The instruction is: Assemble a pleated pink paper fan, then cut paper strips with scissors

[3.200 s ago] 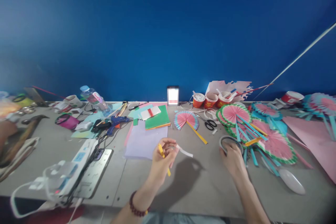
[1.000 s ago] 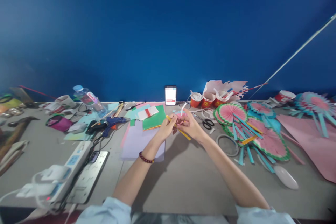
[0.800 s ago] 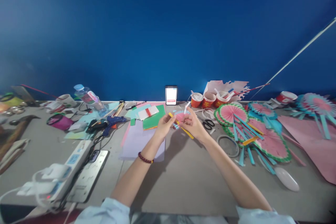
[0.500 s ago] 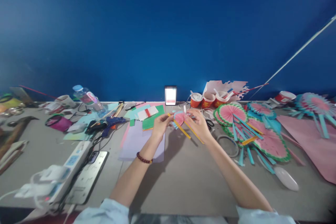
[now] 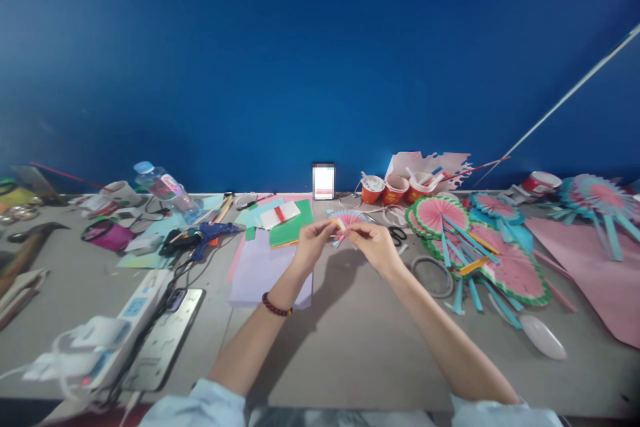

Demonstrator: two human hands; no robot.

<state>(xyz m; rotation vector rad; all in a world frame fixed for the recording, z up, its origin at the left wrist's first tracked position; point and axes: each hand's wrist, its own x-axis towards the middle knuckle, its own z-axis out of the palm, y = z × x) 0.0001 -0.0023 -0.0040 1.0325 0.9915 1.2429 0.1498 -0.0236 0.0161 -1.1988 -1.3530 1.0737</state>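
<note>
My left hand [image 5: 311,242] and my right hand [image 5: 374,242] meet over the middle of the grey table [image 5: 350,340]. Both pinch a small pink pleated paper fan with a blue edge [image 5: 344,220], held just above the table top. A bit of yellow strip shows at my left fingertips; the rest of it is hidden. My left wrist wears a dark bead bracelet [image 5: 274,307].
Finished pink fans with green and blue rims [image 5: 480,247] lie to the right, by a tape ring [image 5: 433,275], scissors [image 5: 399,234] and a white spoon [image 5: 543,337]. Red cups [image 5: 395,188] stand at the back. Coloured paper [image 5: 287,227], a glue gun [image 5: 207,233], a bottle [image 5: 160,183], a power strip [image 5: 135,307] and a phone [image 5: 163,340] lie left.
My right hand left the tape ring and joined the left at the pink fan. The long yellow sticks seen half a second ago are now mostly hidden behind my hands.
</note>
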